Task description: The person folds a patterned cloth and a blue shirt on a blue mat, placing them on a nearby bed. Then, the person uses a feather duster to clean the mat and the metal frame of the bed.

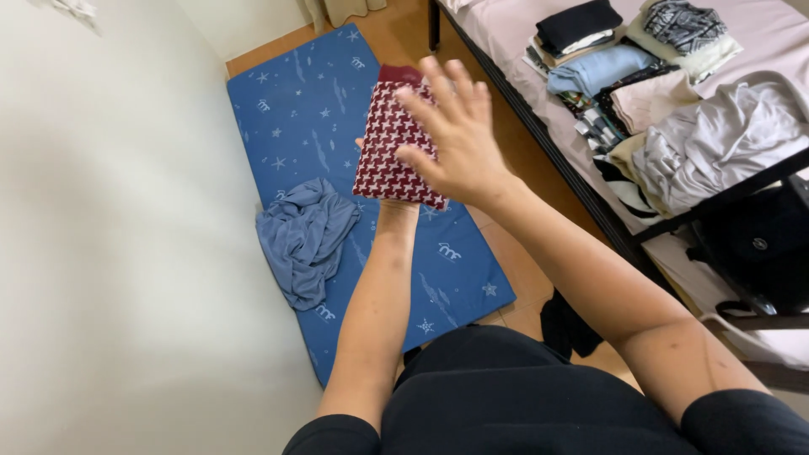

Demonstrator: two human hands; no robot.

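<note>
A folded red-and-white houndstooth cloth (389, 143) is held up in front of me above the blue mat. My left hand (364, 143) is almost hidden behind the cloth and supports it from underneath. My right hand (459, 139) lies flat on the cloth's right side with fingers spread, pressing against it.
A blue star-patterned mat (320, 109) lies on the floor along a white wall, with a crumpled grey-blue garment (305, 236) on it. At the right, a bed (758, 34) holds stacks of folded clothes (628, 72) and loose grey garments. A black bag (754, 248) sits below the bed frame.
</note>
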